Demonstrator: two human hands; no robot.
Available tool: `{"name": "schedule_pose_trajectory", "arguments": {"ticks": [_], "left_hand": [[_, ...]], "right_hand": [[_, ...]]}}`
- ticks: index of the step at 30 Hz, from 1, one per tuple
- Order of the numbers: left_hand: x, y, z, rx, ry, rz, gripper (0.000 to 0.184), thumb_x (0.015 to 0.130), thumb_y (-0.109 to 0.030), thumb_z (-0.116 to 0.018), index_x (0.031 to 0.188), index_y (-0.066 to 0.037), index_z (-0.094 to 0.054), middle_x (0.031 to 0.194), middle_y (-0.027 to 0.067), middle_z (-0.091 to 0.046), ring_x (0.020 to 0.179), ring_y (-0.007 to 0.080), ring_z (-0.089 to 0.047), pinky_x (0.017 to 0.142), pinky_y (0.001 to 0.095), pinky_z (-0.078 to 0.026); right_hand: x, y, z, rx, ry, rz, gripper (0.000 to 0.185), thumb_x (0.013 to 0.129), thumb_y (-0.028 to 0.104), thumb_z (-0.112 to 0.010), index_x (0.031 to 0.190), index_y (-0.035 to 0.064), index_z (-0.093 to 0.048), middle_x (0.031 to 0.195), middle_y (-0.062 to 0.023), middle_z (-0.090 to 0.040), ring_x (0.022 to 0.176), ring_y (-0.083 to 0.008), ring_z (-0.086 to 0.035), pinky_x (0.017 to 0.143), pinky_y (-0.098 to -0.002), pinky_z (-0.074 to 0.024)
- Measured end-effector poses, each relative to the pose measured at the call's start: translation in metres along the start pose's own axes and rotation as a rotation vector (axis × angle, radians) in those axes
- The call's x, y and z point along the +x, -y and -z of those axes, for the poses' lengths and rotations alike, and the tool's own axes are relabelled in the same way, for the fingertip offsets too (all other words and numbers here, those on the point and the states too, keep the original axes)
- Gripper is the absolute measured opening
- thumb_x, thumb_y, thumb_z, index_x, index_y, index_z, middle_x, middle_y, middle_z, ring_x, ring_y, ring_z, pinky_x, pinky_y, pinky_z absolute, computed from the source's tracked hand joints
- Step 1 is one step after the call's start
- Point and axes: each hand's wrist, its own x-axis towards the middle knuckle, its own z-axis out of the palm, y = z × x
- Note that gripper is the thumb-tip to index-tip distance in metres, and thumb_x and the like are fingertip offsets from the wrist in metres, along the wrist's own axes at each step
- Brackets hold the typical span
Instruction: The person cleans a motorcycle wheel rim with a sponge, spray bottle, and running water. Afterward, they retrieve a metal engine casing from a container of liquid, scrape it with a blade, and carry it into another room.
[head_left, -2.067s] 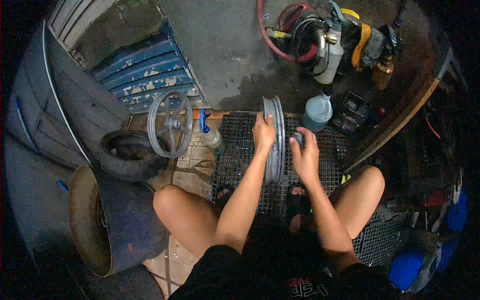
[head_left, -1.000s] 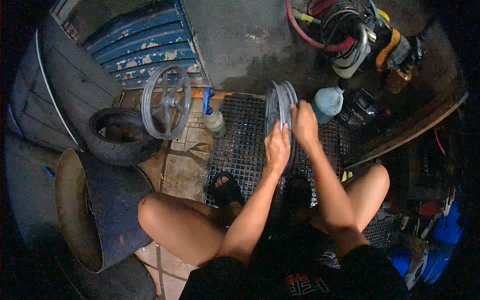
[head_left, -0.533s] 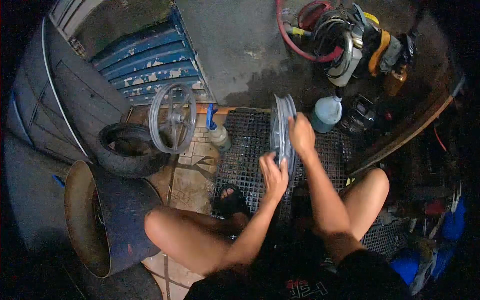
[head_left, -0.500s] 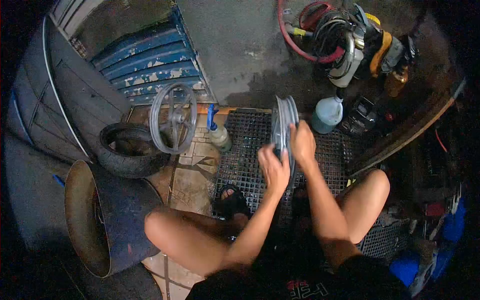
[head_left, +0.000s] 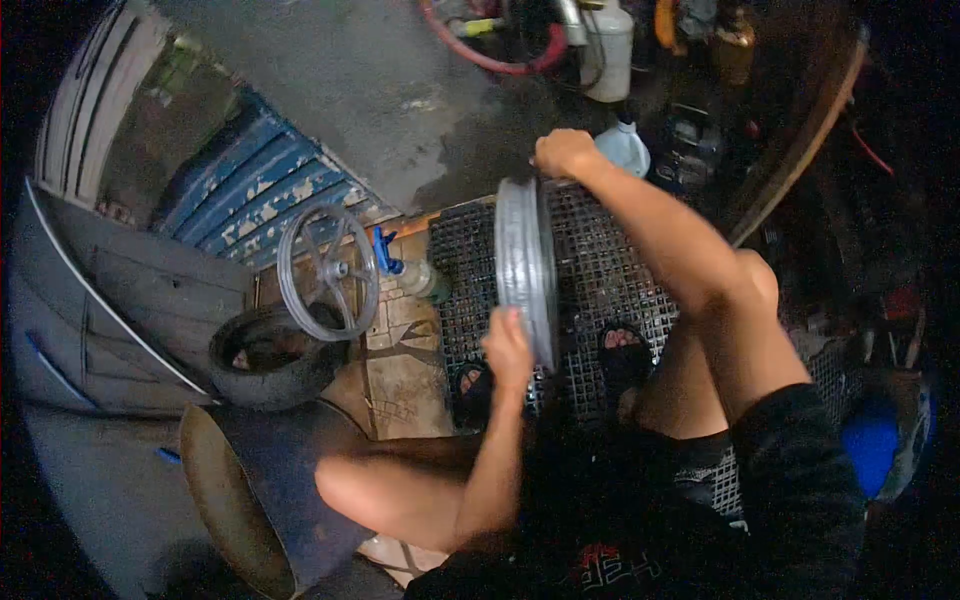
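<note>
In the head view a silver wheel rim (head_left: 524, 262) stands nearly edge-on above a black grid mat, slightly blurred. My left hand (head_left: 508, 350) is closed on its lower near side, with the thumb against the outer channel. My right hand (head_left: 566, 154) is a closed fist just beyond the upper right edge of the rim. Its fingertips face away, so what it holds, if anything, is hidden. Whether that fist touches the rim I cannot tell.
A second spoked wheel rim (head_left: 335, 272) leans over a black tire (head_left: 270, 365) on the left, beside a blue-topped spray bottle (head_left: 415, 277). A pale jug (head_left: 625, 150) stands beyond my right hand. A large drum-like cylinder (head_left: 290, 470) lies lower left. The grid mat (head_left: 590, 250) is underfoot.
My right hand has moved from the rim's near right side up to its far end and closed into a fist. The left hand stays low on the rim. The camera view has shifted.
</note>
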Motion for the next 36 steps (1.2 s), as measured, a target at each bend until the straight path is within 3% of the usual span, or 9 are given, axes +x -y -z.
{"name": "schedule_pose_trajectory", "arguments": {"ticks": [2,4,6,10,14,22,26,33,36], "left_hand": [[0.033,0.035,0.009,-0.054,-0.208,-0.313,0.037,0.098,-0.032,-0.043,0.093,0.001,-0.057,0.064,0.0169,-0.059,0.054,0.0323,-0.059,0.051,0.0439,-0.044],[0.070,0.056,0.024,-0.109,-0.254,-0.337,0.042,0.098,-0.037,-0.043,0.092,0.002,-0.057,0.063,0.0122,-0.059,0.048,0.0263,-0.056,0.047,0.0389,-0.044],[0.096,0.044,0.053,-0.286,0.007,0.024,0.044,0.098,-0.042,-0.042,0.087,-0.001,-0.056,0.061,0.0079,-0.056,0.045,0.0182,-0.053,0.045,0.0324,-0.045],[0.133,0.077,0.057,-0.388,-0.046,0.215,0.042,0.098,-0.045,-0.042,0.085,-0.006,-0.050,0.057,0.0053,-0.051,0.043,0.0141,-0.050,0.043,0.0283,-0.044],[0.131,0.079,0.053,-0.422,-0.090,0.235,0.042,0.097,-0.047,-0.043,0.086,-0.007,-0.047,0.055,0.0031,-0.047,0.044,0.0134,-0.049,0.043,0.0273,-0.044],[0.102,0.087,0.044,-0.458,-0.201,0.304,0.041,0.097,-0.047,-0.043,0.087,-0.007,-0.048,0.056,0.0036,-0.048,0.045,0.0131,-0.049,0.044,0.0273,-0.044],[0.082,0.073,0.041,-0.448,-0.191,0.219,0.039,0.098,-0.044,-0.042,0.085,-0.007,-0.049,0.058,0.0044,-0.051,0.044,0.0131,-0.049,0.041,0.0272,-0.043],[0.061,0.051,0.048,-0.390,-0.018,0.227,0.042,0.094,-0.037,-0.054,0.110,0.001,-0.052,0.085,0.0114,-0.060,0.072,0.0186,-0.060,0.066,0.0320,-0.050],[0.064,0.050,0.044,0.108,-0.058,-0.115,0.055,0.084,-0.034,-0.069,0.120,0.001,-0.047,0.102,0.0146,-0.059,0.093,0.0237,-0.058,0.085,0.0366,-0.047]], "right_hand": [[-0.005,-0.019,0.006,-0.097,0.031,0.132,0.033,0.087,0.029,-0.049,0.103,0.0075,-0.069,0.106,-0.0173,-0.066,0.100,-0.0327,-0.064,0.084,-0.0443,-0.0513],[-0.008,-0.045,0.006,-0.135,0.098,0.310,0.037,0.090,0.032,-0.046,0.100,0.0053,-0.069,0.103,-0.0194,-0.066,0.095,-0.0349,-0.064,0.082,-0.0455,-0.0518],[-0.002,-0.074,0.000,-0.192,0.138,0.564,0.038,0.091,0.032,-0.045,0.099,0.0042,-0.069,0.103,-0.0206,-0.066,0.091,-0.0364,-0.065,0.078,-0.0461,-0.0528],[-0.026,-0.107,-0.006,0.051,0.118,0.488,0.026,0.094,0.022,-0.045,0.095,-0.0003,-0.058,0.089,-0.0204,-0.062,0.074,-0.0346,-0.064,0.067,-0.0438,-0.0519],[-0.076,-0.135,-0.031,0.668,0.241,0.197,0.022,0.094,0.022,-0.052,0.099,0.0004,-0.055,0.093,-0.0132,-0.058,0.069,-0.0182,-0.062,0.055,-0.0321,-0.0541],[-0.102,-0.150,-0.165,1.218,0.008,0.024,0.027,0.089,0.021,-0.062,0.108,0.0030,-0.057,0.096,-0.0085,-0.061,0.082,-0.0129,-0.058,0.068,-0.0296,-0.0508],[-0.107,-0.128,-0.199,1.109,-0.086,0.054,0.023,0.092,0.015,-0.058,0.111,0.0033,-0.055,0.100,-0.0024,-0.058,0.091,-0.0112,-0.052,0.079,-0.0277,-0.0464],[-0.116,-0.057,-0.180,1.010,-0.248,0.089,0.023,0.090,0.007,-0.057,0.112,0.0017,-0.060,0.105,-0.0121,-0.067,0.096,-0.0201,-0.064,0.084,-0.0312,-0.0484],[-0.104,-0.028,-0.170,1.019,-0.365,0.247,0.026,0.089,0.005,-0.055,0.114,0.0019,-0.061,0.112,-0.0152,-0.065,0.103,-0.0274,-0.063,0.089,-0.0358,-0.0481]]}}
